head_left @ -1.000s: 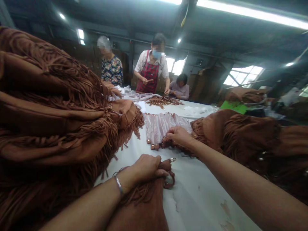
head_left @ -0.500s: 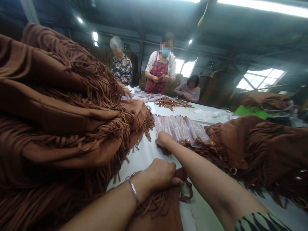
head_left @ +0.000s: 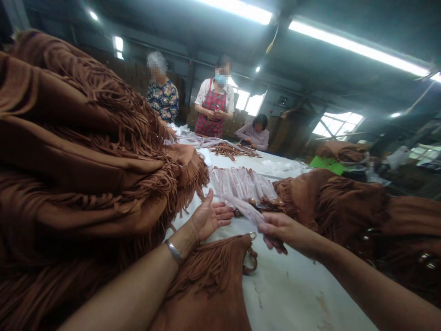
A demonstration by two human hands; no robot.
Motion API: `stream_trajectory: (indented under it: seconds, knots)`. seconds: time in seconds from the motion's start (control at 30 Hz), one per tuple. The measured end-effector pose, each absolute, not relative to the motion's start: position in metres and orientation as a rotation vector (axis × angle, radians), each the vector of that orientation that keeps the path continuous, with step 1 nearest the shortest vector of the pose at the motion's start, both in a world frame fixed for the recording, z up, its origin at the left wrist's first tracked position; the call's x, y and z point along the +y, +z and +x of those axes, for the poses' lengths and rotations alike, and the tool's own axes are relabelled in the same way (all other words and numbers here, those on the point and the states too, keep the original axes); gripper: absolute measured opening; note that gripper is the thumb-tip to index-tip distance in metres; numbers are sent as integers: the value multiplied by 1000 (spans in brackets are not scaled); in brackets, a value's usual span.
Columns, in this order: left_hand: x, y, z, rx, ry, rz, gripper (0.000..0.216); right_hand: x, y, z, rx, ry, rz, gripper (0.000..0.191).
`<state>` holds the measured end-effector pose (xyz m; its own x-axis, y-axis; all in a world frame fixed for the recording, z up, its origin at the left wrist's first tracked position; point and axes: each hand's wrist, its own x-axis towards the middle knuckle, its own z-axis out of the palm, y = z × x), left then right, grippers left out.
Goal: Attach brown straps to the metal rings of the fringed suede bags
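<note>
My right hand (head_left: 280, 231) pinches one end of a strap in a clear plastic sleeve (head_left: 246, 209), lifted from the row of wrapped straps (head_left: 241, 183) on the white table (head_left: 292, 289). My left hand (head_left: 208, 216) is raised with fingers spread, palm toward the sleeve, touching nothing I can make out. A silver bracelet sits on its wrist. Below both hands lies a brown suede fringed bag (head_left: 210, 280) with a metal ring and small loop at its top corner.
A tall heap of brown fringed bags (head_left: 79, 151) fills the left side; another heap (head_left: 344, 207) lies on the right. At the far end three people (head_left: 215, 103) work beside loose brown straps (head_left: 230, 149). A green sheet (head_left: 325, 164) lies far right.
My left hand let go of the bag's top and opened upward. My right hand drew back from the row with one wrapped strap pinched in it.
</note>
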<state>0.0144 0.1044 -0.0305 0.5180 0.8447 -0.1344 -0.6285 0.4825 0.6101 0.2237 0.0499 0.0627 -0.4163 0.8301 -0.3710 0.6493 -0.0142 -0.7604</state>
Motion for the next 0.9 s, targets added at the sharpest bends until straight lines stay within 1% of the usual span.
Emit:
stream_trajectory:
  seconds: [0.07, 0.2, 0.27, 0.33, 0.47, 0.6, 0.67, 0.7, 0.77, 0.83, 0.87, 0.9]
  knots:
    - [100, -22, 15, 382, 954, 515, 53, 5, 65, 233, -2111, 1366, -1601, 36]
    - [83, -3, 23, 403, 1033, 545, 34, -60, 68, 240, -2376, 965, -1708, 32]
    - [71, 7, 27, 391, 1047, 610, 28, -75, 70, 245, -2436, 890, -1736, 30]
    - [58, 16, 29, 367, 1048, 693, 26, -84, 74, 250, -2425, 914, -1767, 28]
    - [35, 28, 33, 316, 1031, 851, 32, -90, 86, 254, -2355, 941, -1864, 27]
    - [20, 33, 35, 273, 971, 999, 41, -92, 90, 255, -2229, 1168, -1895, 27]
    - [15, 34, 37, 253, 949, 1075, 45, -89, 90, 260, -2243, 1210, -1928, 26]
    - [14, 33, 39, 248, 937, 1114, 47, -86, 91, 264, -2293, 1147, -1954, 25]
    - [12, 28, 44, 261, 910, 1174, 49, -79, 96, 266, -2366, 834, -2013, 28]
    - [12, 20, 51, 299, 891, 1199, 50, -70, 106, 255, -2308, 480, -1984, 43]
    - [12, 15, 55, 321, 889, 1199, 50, -65, 111, 244, -2241, 370, -1931, 49]
    - [13, 11, 59, 342, 889, 1200, 49, -60, 116, 230, -2191, 329, -1846, 52]
